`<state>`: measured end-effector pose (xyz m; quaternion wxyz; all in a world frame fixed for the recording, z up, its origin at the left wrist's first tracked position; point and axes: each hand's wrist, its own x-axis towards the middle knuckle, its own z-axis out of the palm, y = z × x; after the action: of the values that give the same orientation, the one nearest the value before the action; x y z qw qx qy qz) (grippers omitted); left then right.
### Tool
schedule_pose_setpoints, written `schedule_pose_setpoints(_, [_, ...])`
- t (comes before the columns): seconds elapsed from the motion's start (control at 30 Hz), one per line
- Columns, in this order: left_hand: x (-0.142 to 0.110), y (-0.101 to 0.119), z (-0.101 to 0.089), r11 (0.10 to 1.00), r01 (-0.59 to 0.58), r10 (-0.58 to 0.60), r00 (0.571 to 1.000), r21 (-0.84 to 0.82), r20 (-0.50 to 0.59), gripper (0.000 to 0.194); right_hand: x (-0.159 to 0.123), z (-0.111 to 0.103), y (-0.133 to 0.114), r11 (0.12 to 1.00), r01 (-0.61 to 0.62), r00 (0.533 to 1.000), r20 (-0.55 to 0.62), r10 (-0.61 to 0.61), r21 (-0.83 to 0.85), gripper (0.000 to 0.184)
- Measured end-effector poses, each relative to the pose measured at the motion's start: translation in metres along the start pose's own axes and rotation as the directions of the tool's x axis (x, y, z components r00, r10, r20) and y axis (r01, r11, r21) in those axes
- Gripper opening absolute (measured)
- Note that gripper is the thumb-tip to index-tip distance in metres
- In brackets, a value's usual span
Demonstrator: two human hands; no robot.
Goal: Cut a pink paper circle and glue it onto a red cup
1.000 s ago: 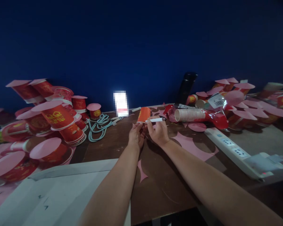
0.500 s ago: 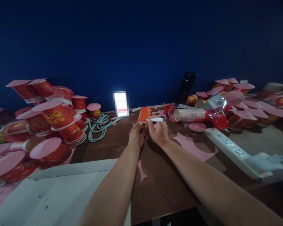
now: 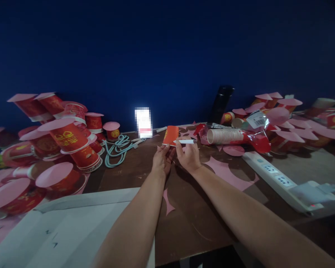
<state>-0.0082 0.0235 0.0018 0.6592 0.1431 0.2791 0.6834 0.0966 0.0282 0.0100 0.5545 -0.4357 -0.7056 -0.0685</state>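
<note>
A red paper cup (image 3: 171,134) with a yellow print at its left side is held over the middle of the brown table (image 3: 184,219). Fingers of my left hand (image 3: 162,160) are closed on the cup at its near, white-rimmed end. In my right hand (image 3: 190,158) is a white marker (image 3: 186,141), lying almost level and pointing left. Its tip meets or nearly meets the cup's lower right side; contact is too small to tell. Right of my hands lies a pink paper offcut (image 3: 229,173), and a smaller pink scrap (image 3: 169,203) is near my left forearm.
Red cups with pink paper discs (image 3: 69,137) pile up at left; more (image 3: 290,136) stand at right. A stack of paper cups (image 3: 225,136), a black bottle (image 3: 221,103), a power strip (image 3: 270,175), a pale blue cable (image 3: 117,150), a lit phone (image 3: 143,123) and a white sheet (image 3: 80,227) surround the hands.
The red cup has turned slightly in my left hand, so more of its yellow print shows at the left. The marker stays in almost the same place.
</note>
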Motion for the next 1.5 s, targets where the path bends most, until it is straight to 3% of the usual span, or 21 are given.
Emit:
schedule_pose_setpoints(0.73, [0.0011,-0.0011,-0.0022,0.999,-0.007,0.007,1.0,-0.04,0.009,0.007,0.0003,-0.0005,-0.0009,1.0,0.014,1.0,-0.005,-0.014,-0.01,0.015])
schedule_pose_setpoints(1.5, [0.0021,-0.0009,-0.0023,0.999,-0.011,0.01,1.0,-0.046,-0.009,0.009,0.0028,-0.0033,-0.0027,0.998,-0.052,0.998,0.038,0.054,-0.039,0.018])
